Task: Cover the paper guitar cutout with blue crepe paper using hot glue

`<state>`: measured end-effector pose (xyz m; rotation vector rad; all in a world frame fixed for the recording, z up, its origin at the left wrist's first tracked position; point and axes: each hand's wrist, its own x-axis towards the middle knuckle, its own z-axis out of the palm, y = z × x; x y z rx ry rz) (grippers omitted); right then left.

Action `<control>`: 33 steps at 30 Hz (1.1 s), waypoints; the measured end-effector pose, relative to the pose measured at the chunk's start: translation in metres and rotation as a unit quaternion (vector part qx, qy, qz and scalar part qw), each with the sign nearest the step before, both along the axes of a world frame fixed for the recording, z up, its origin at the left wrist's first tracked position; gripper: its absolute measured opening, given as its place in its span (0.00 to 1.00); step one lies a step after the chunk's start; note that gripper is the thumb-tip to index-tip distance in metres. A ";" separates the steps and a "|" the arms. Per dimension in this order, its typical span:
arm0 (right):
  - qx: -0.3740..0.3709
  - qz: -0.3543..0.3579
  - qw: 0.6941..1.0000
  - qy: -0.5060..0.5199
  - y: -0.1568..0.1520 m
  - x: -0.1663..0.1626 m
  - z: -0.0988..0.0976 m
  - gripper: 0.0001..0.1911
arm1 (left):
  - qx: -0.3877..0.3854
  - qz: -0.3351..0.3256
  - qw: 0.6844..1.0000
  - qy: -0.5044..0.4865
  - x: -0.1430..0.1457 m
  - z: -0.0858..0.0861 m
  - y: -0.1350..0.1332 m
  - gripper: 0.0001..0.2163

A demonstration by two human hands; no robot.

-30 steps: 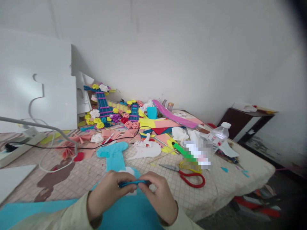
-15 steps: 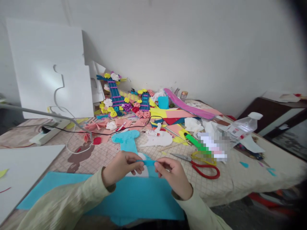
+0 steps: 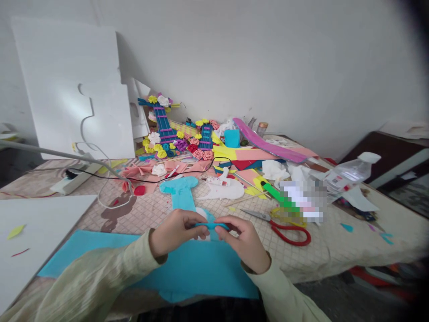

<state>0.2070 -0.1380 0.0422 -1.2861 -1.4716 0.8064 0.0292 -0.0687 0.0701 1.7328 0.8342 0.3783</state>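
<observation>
Between the fingertips of both hands is a narrow folded strip of blue crepe paper (image 3: 212, 226). My left hand (image 3: 177, 230) pinches its left part, and my right hand (image 3: 239, 237) pinches its right part, close to the left. Below them a large sheet of blue crepe paper (image 3: 197, 273) lies along the table's front edge. Just behind the hands is a flat cutout with a blue-covered neck (image 3: 183, 197); its white lower part is partly hidden by my fingers. Red-handled scissors (image 3: 291, 233) lie to the right of my right hand, blades half apart.
A white glue gun (image 3: 219, 180) rests on a white piece behind the hands. A green cutter (image 3: 279, 197) and a plastic bottle (image 3: 351, 174) are at right. Decorated paper guitars (image 3: 164, 125) lean at the back. A power strip (image 3: 75, 179) and white board (image 3: 36, 237) are left.
My hands have come closer together along the blue paper strip, my right hand's fingers now nearer the left's. The view has shifted slightly, so the table items appear a little higher and further right.
</observation>
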 end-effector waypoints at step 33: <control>-0.007 -0.027 0.998 -0.049 0.008 0.000 -0.021 0.10 | 0.092 -0.033 0.992 0.075 0.000 -0.001 0.010 0.11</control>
